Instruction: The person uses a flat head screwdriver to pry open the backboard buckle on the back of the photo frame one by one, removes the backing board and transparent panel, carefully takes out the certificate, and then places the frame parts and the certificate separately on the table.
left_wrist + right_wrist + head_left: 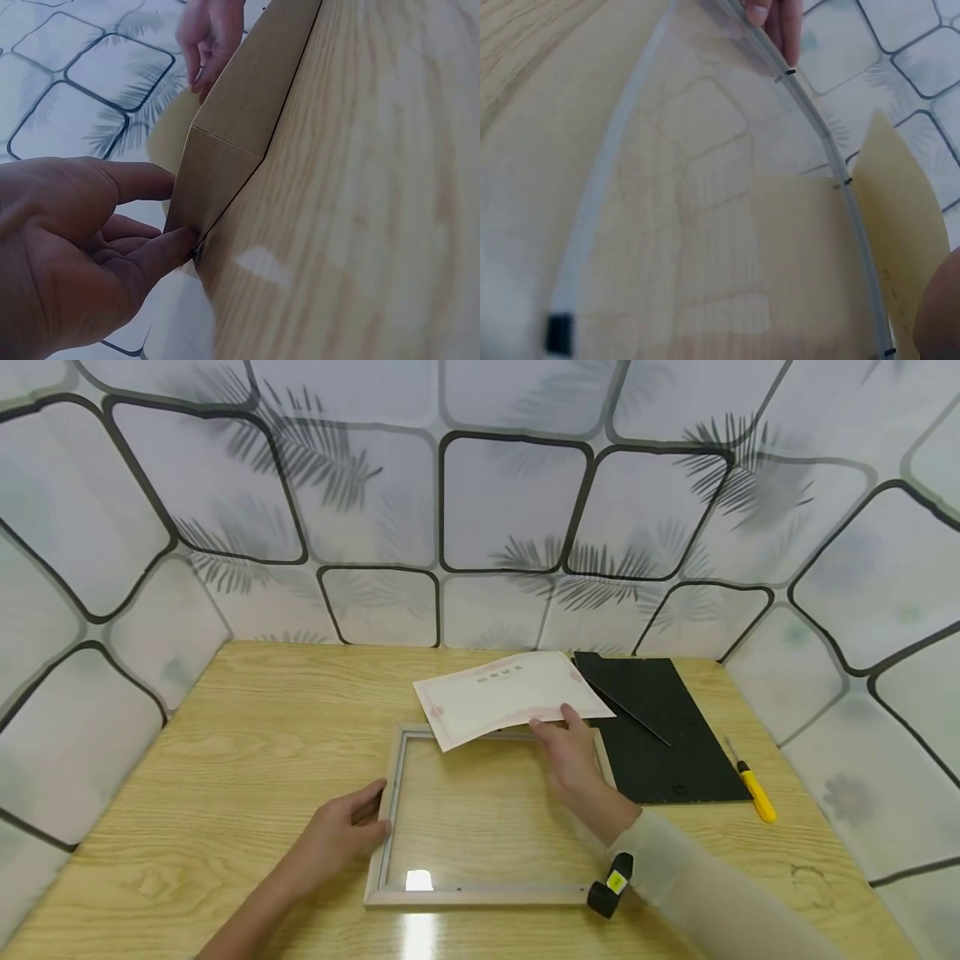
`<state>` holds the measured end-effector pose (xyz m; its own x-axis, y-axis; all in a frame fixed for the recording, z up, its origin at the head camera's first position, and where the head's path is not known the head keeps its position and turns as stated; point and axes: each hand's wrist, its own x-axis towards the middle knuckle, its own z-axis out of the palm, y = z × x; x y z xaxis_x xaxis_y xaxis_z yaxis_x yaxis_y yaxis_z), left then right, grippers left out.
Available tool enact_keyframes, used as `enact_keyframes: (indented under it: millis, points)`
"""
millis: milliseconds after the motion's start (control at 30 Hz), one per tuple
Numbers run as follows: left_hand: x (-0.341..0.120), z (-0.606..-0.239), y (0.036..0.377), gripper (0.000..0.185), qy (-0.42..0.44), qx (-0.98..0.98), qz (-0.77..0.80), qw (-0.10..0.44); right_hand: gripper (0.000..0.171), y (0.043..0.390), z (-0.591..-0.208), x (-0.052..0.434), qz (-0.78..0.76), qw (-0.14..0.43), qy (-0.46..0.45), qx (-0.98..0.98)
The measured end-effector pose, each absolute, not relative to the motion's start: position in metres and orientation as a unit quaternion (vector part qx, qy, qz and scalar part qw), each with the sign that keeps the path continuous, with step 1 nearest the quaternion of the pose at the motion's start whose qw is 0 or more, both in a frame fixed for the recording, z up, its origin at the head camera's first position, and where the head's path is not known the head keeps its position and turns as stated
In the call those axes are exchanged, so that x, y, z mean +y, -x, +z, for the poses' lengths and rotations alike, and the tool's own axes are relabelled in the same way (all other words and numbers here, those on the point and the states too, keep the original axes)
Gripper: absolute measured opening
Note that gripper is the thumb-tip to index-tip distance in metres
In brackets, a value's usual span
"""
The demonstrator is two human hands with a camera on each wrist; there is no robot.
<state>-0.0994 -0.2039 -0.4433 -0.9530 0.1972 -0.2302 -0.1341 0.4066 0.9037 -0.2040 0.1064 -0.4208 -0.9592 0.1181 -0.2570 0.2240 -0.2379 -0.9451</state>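
In the head view, a pale wooden picture frame (pixel 480 897) with a clear pane lies flat on the table, its inner side up. My left hand (pixel 341 831) holds the frame's left side; in the left wrist view its fingertips meet the wooden edge (pixel 217 169). My right hand (pixel 573 760) pinches the lower edge of a paper certificate (pixel 502 697) with a pink border and printed characters. The certificate is tilted above the frame's far side. In the right wrist view, the yellowish back of the sheet (pixel 900 202) stands beside the pane.
A black backing board (pixel 682 727) lies right of the frame, with a thin dark strip (pixel 630 714) across it. Beyond it is a yellow-handled screwdriver (pixel 757 793). Patterned walls (pixel 510 502) border the wooden table (pixel 277 718) at the back and sides.
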Motion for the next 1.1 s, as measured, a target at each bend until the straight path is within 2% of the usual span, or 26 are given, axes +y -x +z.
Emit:
enact_keyframes:
  millis: [567,1100]
  points:
    - [-0.203,-0.440,0.096,0.071,-0.016,0.828,0.538,0.154,0.083,0.206,-0.430,0.070,-0.728,0.000,-0.149,0.670]
    - [-0.203,-0.442,0.094,0.071,-0.022,0.833,0.531,0.152,0.081,0.204,-0.439,0.066,-0.745,-0.034,-0.162,0.646]
